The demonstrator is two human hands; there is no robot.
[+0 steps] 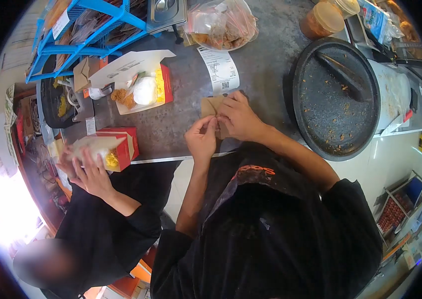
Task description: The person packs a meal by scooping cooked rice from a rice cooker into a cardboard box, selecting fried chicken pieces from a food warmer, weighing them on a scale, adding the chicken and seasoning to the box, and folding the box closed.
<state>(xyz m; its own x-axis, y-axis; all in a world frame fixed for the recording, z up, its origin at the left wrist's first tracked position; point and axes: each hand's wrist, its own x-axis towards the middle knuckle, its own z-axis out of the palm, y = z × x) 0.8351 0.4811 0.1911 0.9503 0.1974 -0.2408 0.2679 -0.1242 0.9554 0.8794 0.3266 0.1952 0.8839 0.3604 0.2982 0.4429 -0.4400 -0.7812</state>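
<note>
At the front edge of the metal counter, a small brown paper piece [209,105] lies between my hands. My left hand [202,139] pinches its near edge with thumb and index finger. Bent over its right side, my right hand [240,117] holds the paper with its fingertips close to those of my left hand. Just beyond my hands a printed receipt [219,70] lies flat. Left of it stands an open red and white box [167,84] with white rice, fried pieces and something yellow inside.
A co-worker's hands [91,174] are at a second red box [130,142] on the left. A large round black tray [338,99] with crumbs stands right. Farther back are a bowl of bagged food [223,25], a blue rack [76,49] and lidded tubs [321,21].
</note>
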